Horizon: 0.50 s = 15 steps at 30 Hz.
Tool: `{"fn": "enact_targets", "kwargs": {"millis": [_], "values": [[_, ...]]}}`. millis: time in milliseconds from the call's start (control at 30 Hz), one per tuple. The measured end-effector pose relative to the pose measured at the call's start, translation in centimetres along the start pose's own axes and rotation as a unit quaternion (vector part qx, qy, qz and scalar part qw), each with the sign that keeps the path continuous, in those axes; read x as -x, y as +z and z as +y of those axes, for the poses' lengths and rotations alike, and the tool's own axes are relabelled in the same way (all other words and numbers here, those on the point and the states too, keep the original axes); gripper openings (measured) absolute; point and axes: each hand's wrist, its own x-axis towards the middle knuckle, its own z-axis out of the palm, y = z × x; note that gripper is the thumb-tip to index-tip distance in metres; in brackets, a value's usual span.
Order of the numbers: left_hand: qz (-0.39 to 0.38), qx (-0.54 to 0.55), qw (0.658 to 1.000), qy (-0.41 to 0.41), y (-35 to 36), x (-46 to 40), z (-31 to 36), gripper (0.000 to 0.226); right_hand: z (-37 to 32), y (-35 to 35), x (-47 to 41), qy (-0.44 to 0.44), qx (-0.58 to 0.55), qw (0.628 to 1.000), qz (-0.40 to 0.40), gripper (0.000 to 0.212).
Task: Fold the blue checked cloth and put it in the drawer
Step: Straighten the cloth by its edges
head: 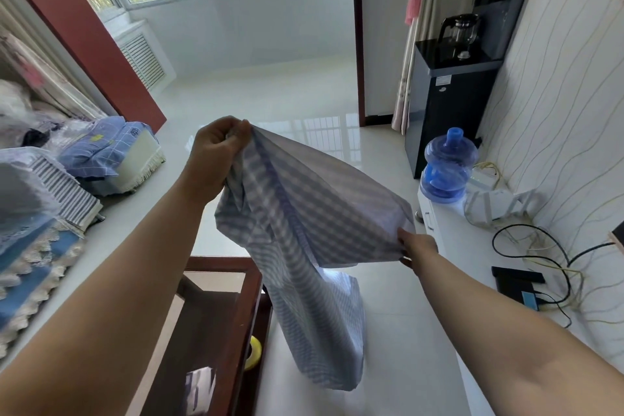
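Two hands held the blue checked cloth [304, 230] up in the air above the pale tiled floor [270, 94], with nothing under it to carry it. The left hand [216, 154], fingers curled, gripped one bunched corner at the higher end. The right hand [417, 248] pinched the lower edge of the cloth, well apart from the left, so the fabric stretched between them and billowed. The rest of the cloth hung down in a long fold toward the floor, just beside the corner of a dark wooden table [233, 314]. A yellow tape roll [254, 353] showed beneath that table's edge. On the white cabinet [449, 233] at the right stood a blue water jug [447, 165], near tangled cables [540, 253]. Folded bedding [111, 149] lay at the left.
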Motion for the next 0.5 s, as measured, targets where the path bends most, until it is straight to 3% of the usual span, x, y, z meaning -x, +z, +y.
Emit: {"fn": "enact_targets", "kwargs": {"millis": [167,333,433,500], "values": [[-0.042,0.078,0.996,-0.033,-0.6,0.4,0.9,0.029,0.5,-0.7,-0.2,0.033,-0.113,0.993,0.029,0.057],[-0.036,0.104,0.992,-0.056,-1.1,0.2,0.7,0.026,1.1,-0.9,0.0,0.075,-0.083,0.994,-0.012,0.025],[-0.007,0.087,0.994,-0.070,-1.6,0.0,-0.7,0.023,1.0,-1.1,0.4,0.062,-0.067,0.996,-0.016,0.026],[0.027,0.021,0.997,-0.069,-1.8,-0.1,-2.2,0.023,0.6,-0.8,0.5,0.044,-0.035,0.998,0.008,0.035]]}}
